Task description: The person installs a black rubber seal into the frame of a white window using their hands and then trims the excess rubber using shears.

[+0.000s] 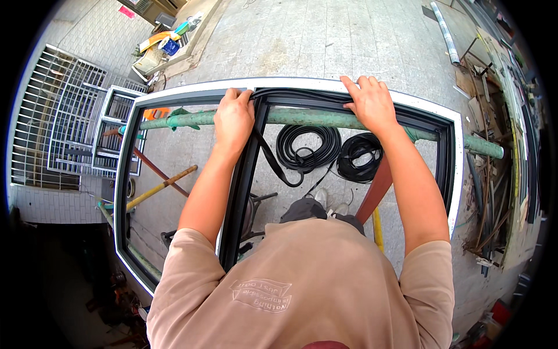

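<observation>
A large window frame (pixel 458 168), white outside and black inside, lies across green supporting pipes in front of me. A black rubber strip (pixel 296 92) runs along the far rail between my hands. My left hand (pixel 234 119) is closed on the strip where the middle bar meets that rail; a loose length hangs below it and curls up at its end. My right hand (pixel 372 104) grips the far rail farther right, fingers over the outer edge and thumb on the inner side. The strip passes under its palm, partly hidden.
Two coils of black strip (pixel 308 145) lie on the paving beneath the opening. A green pipe (pixel 485 146) sticks out past the frame's right side. Scrap lengths and boards (pixel 488 192) are piled at right. Metal grilles (pixel 70 116) stand at left, near a blue bucket (pixel 169 46).
</observation>
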`<state>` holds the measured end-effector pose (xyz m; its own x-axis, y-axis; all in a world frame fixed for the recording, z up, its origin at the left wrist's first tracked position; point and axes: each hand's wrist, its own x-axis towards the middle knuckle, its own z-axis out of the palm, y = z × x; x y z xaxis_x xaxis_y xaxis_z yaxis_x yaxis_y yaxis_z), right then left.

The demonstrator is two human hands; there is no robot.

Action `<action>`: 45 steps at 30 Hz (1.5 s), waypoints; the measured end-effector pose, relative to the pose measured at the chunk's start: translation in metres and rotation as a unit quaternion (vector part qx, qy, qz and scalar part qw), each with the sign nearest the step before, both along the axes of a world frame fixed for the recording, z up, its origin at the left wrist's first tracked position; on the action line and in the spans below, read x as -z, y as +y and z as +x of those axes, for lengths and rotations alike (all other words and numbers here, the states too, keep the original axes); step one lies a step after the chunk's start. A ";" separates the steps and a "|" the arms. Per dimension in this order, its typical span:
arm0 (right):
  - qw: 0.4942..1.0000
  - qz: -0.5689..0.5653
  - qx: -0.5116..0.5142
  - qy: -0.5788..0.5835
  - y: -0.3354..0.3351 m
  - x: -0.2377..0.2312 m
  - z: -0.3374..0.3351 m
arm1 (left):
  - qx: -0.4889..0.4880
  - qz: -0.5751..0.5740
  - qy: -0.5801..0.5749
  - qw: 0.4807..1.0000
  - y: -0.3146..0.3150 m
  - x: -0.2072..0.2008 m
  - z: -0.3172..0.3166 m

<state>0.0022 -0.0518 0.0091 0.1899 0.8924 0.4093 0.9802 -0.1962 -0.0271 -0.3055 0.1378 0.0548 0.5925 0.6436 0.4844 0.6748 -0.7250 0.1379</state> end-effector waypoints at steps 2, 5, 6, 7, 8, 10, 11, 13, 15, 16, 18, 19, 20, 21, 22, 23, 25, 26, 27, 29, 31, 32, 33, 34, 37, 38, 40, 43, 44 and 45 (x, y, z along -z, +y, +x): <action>1.000 -0.002 0.003 0.001 0.000 0.001 0.001 | 0.019 0.017 -0.016 1.000 0.019 0.004 0.010; 1.000 0.002 0.007 0.004 -0.001 -0.001 0.000 | -0.033 -0.086 -0.037 0.995 0.033 -0.004 0.024; 1.000 0.002 0.009 0.005 -0.001 -0.001 0.000 | -0.032 -0.086 -0.036 0.995 0.038 -0.006 0.027; 1.000 0.005 0.008 0.008 -0.001 -0.001 0.000 | -0.039 -0.123 -0.006 0.992 0.046 -0.009 0.027; 1.000 0.010 0.004 0.010 0.000 -0.001 -0.001 | -0.050 -0.158 0.024 0.986 0.053 -0.013 0.025; 1.000 0.011 0.004 0.013 0.000 0.000 -0.002 | -0.044 -0.146 0.037 0.988 0.061 -0.010 0.023; 1.000 0.010 0.005 0.014 -0.001 0.000 -0.001 | -0.047 -0.136 0.054 0.988 0.059 -0.013 0.024; 1.000 0.016 0.005 0.019 -0.001 0.002 0.001 | -0.047 -0.125 0.074 0.988 0.054 -0.017 0.024; 0.999 0.021 0.007 0.025 -0.001 0.004 0.002 | -0.045 -0.133 0.072 0.987 0.051 -0.020 0.019; 0.999 0.020 0.004 0.025 -0.002 0.004 0.002 | -0.041 -0.136 0.075 0.987 0.050 -0.018 0.015; 0.999 0.016 0.006 0.027 -0.001 0.003 0.001 | -0.018 -0.149 0.046 0.988 0.050 -0.016 0.007; 0.999 0.011 0.004 0.030 -0.001 0.000 0.000 | -0.014 -0.155 0.031 0.987 0.047 -0.016 0.005; 0.999 0.006 0.003 0.034 -0.001 -0.002 0.000 | -0.008 -0.159 0.031 0.987 0.044 -0.016 0.005; 0.999 0.010 0.001 0.033 -0.001 0.000 -0.001 | -0.013 -0.175 0.021 0.984 0.043 -0.016 0.004; 1.000 0.007 0.008 0.030 -0.001 0.000 0.000 | -0.016 -0.190 0.010 0.982 0.042 -0.016 0.005; 1.000 0.010 0.008 0.025 -0.001 0.000 0.000 | -0.002 -0.187 -0.005 0.982 0.041 -0.015 0.006; 1.000 0.012 0.005 0.023 0.000 0.004 0.002 | 0.011 -0.177 0.001 0.984 0.032 -0.019 0.004; 1.000 0.009 0.013 0.022 0.000 0.002 0.001 | 0.018 -0.164 0.010 0.986 0.029 -0.019 0.002; 1.000 0.010 0.009 0.019 0.000 0.000 0.000 | 0.072 -0.089 0.016 0.993 0.029 -0.016 -0.003; 1.000 0.000 0.007 0.016 -0.001 -0.002 -0.003 | 0.090 -0.097 0.030 0.991 0.016 -0.021 -0.006; 1.000 -0.009 0.011 0.019 -0.004 -0.007 -0.005 | 0.119 -0.115 0.073 0.983 0.000 -0.030 -0.009; 1.000 -0.010 0.009 0.027 -0.005 -0.009 -0.006 | 0.125 -0.120 0.070 0.982 -0.006 -0.031 -0.013; 0.999 -0.015 0.015 0.024 -0.004 -0.011 -0.007 | 0.136 -0.133 0.095 0.977 -0.011 -0.031 -0.016; 0.999 -0.012 0.009 0.034 -0.004 -0.014 -0.009 | 0.150 -0.146 0.119 0.971 -0.017 -0.032 -0.019; 0.996 -0.035 0.015 0.077 -0.008 -0.013 -0.003 | 0.172 -0.167 0.122 0.963 -0.019 -0.023 -0.013; 0.996 -0.028 0.009 0.079 -0.006 -0.014 -0.007 | 0.153 -0.170 0.125 0.965 -0.019 -0.025 -0.015; 0.996 0.014 0.033 0.085 -0.006 -0.013 -0.018 | 0.154 -0.151 0.115 0.970 -0.016 -0.024 -0.019; 0.977 0.157 0.077 0.123 -0.034 -0.010 -0.048 | 0.182 -0.117 0.094 0.972 -0.007 -0.010 -0.012; 0.964 0.203 0.082 0.148 -0.043 -0.011 -0.063 | 0.169 -0.110 0.070 0.977 -0.008 -0.007 -0.015; 0.952 0.241 0.089 0.164 -0.055 -0.011 -0.076 | 0.156 -0.115 0.071 0.979 -0.001 0.000 -0.020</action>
